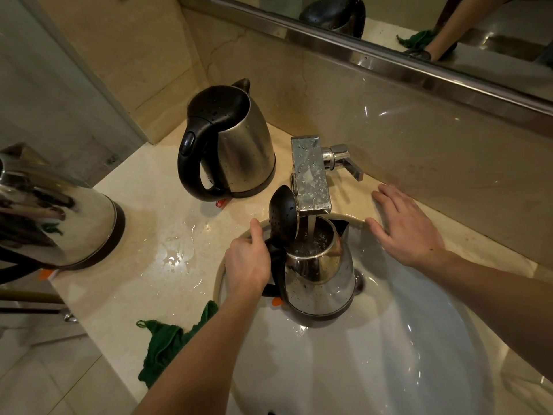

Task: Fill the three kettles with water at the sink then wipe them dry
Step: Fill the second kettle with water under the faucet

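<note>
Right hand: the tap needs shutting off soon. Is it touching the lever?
Apart. The head view shows the right hand resting flat on the counter, with bare counter between its fingers and the lever.

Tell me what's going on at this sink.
A person is filling a kettle in the sink: the left hand grips its handle, lid open, while water runs in from the faucet. The right hand rests flat on the counter beside the basin. A second kettle and a third kettle stand on the counter, and a green cloth lies at its front edge.
</note>
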A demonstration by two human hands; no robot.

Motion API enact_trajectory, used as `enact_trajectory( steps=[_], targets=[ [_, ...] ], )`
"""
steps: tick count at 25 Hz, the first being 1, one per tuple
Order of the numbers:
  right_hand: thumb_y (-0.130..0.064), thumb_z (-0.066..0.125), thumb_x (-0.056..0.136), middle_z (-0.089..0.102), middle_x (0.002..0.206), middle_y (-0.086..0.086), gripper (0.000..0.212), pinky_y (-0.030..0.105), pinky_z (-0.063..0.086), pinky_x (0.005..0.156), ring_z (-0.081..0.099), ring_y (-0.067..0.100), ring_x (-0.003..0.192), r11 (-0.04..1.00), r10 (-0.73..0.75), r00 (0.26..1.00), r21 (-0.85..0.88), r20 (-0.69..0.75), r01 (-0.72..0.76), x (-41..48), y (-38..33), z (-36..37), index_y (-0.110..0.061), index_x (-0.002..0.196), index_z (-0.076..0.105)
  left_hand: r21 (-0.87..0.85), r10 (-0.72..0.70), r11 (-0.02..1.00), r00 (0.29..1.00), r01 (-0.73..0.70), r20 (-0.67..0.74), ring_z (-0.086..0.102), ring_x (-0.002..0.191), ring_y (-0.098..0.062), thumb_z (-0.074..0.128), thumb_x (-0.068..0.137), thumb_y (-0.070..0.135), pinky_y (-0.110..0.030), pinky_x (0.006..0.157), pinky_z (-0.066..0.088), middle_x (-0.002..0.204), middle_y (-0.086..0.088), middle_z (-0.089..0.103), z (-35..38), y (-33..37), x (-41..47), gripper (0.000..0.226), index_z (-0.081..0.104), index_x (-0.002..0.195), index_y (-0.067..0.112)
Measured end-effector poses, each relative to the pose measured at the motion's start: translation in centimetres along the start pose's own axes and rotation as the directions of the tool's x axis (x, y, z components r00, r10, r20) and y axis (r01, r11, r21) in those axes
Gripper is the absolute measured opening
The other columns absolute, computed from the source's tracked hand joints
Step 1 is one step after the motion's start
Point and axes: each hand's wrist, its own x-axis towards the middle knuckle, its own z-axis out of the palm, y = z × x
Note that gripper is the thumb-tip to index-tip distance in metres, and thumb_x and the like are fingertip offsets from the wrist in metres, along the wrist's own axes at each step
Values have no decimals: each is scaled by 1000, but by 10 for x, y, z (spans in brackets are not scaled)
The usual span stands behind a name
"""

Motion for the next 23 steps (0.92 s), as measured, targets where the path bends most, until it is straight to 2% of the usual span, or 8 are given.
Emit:
enact_trajectory(
  steps=[3,6,11,14,16,18,23],
  targets=[
    [-60,17,91,27,158,7,76,36,14,121,20,23,147,1000,0,1000,1,-2,0,0,0,0,-13,149,31,9,-1,1000,1000,1,6,54,62,-15,27,102,53,-27,57,40,70,-11,61,-1,0,0,65,62,77,5],
    [-60,17,91,29,157,8,76,37,14,121,21,23,146,1000,-4,1000,9,-16,4,0,0,0,-13,148,33,12,5,1000,1000,-5,5,53,60,-16,27,101,54,-29,56,40,65,-8,57,0,-2,1,71,67,83,-2],
    [-60,18,92,29,157,8,75,36,13,121,21,23,146,1000,-6,1000,5,-15,6,0,1,1,-13,148,33,-10,9,1000,1000,-9,-3,54,61,-17,28,101,54,-30,57,41,64,-8,58,1,-4,2,70,69,86,-1],
    [-59,19,92,29,157,8,74,36,14,121,22,23,146,1000,-7,1000,4,-18,7,0,1,1,-13,148,33,-25,2,1000,1000,-2,-2,52,59,-17,28,101,54,-30,56,40,61,-6,54,1,-2,0,69,65,74,1],
    [-59,20,92,29,157,8,73,36,13,121,21,23,146,1000,-7,1000,2,-16,7,0,1,1,-13,148,34,-25,3,1000,1000,-3,-1,49,56,-16,29,101,53,-30,55,39,58,-4,50,-1,-1,-1,65,52,61,8],
    [-59,20,92,29,157,8,73,36,13,121,21,23,146,1000,-7,1000,0,-16,7,0,1,1,-13,148,34,-23,14,1000,1000,-14,0,47,53,-16,29,101,53,-30,55,38,55,-4,47,-1,-1,-2,62,45,57,11],
    [-59,19,92,27,158,8,74,36,13,121,19,23,147,1000,-1,1000,0,-6,1,0,1,0,-13,149,32,-8,26,1000,1000,-26,9,46,53,-16,27,101,54,-29,54,39,53,-1,44,0,-4,0,56,61,77,16]
  ],
)
